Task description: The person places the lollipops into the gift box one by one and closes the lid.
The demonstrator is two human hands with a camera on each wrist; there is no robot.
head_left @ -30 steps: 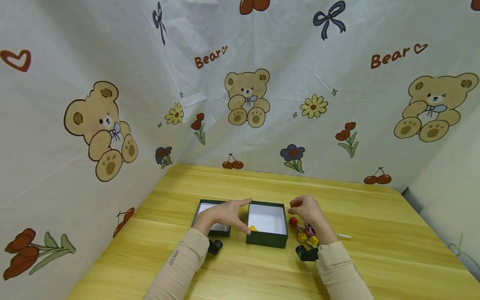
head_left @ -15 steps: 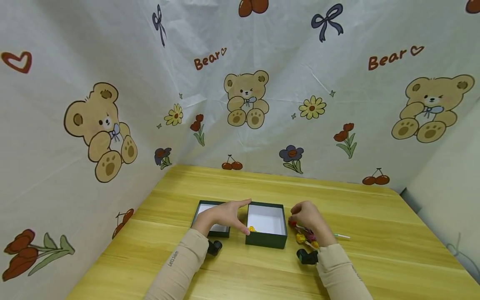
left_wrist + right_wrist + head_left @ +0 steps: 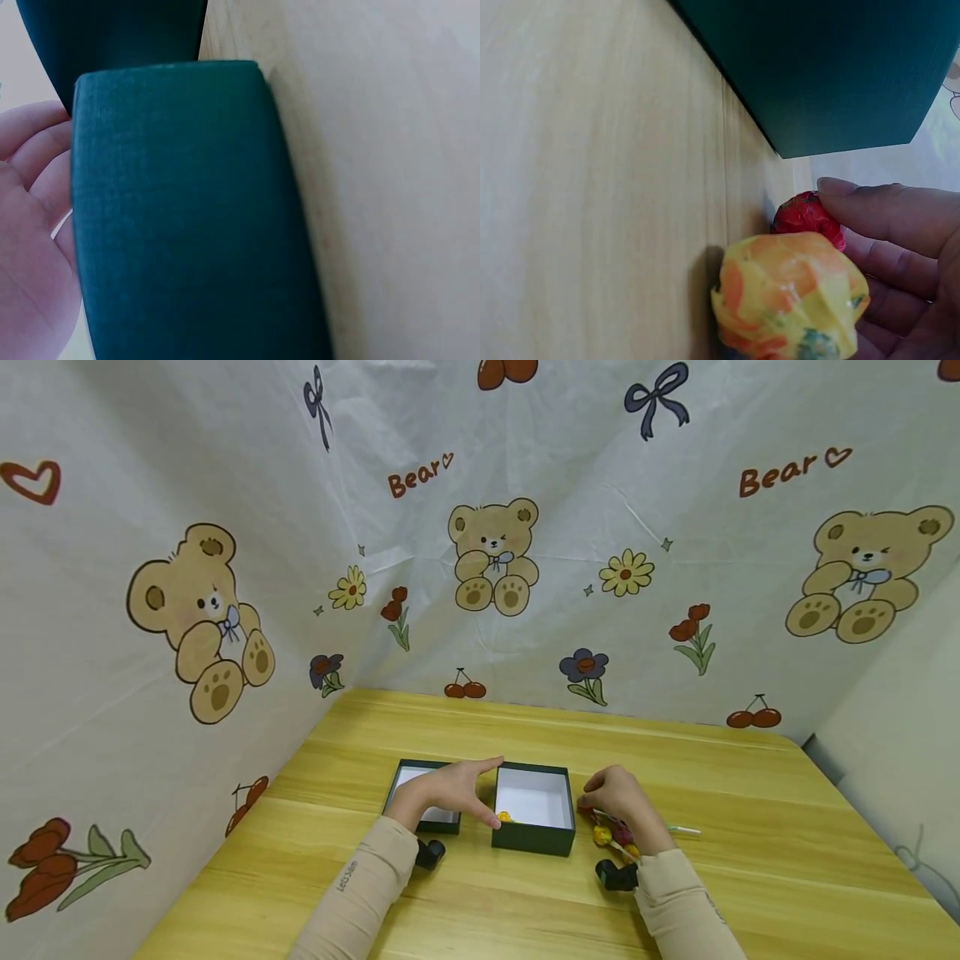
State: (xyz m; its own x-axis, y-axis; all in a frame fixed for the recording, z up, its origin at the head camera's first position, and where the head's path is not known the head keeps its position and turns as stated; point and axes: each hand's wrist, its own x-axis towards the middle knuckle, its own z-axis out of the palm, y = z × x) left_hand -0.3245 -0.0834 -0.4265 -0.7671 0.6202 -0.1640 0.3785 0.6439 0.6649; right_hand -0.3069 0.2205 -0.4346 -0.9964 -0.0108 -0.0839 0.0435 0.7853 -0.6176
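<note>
My left hand (image 3: 450, 787) reaches over an open green tray (image 3: 442, 828) to the white-lined green box (image 3: 532, 839). Its thumb and forefinger spread apart, tips at the near and far corners of the box's left side. In the left wrist view a green wall (image 3: 180, 217) partly hides the fingers. A small yellow candy (image 3: 505, 817) lies inside the box by the left wall. Right of the box, my right hand (image 3: 618, 793) pinches a red-wrapped lollipop (image 3: 802, 214), thumb on the candy. A yellow-and-orange wrapped lollipop (image 3: 787, 292) lies close to it.
More wrapped lollipops (image 3: 624, 835) lie bunched under my right wrist. A white-and-green stick (image 3: 686, 832) sticks out to the right of the forearm. The wooden table (image 3: 495, 910) meets a bear-patterned cloth (image 3: 525, 643) at the back and left.
My right hand has lowered from above the lollipops onto the red one, its fingers closing on it. The left hand and the boxes have stayed in place.
</note>
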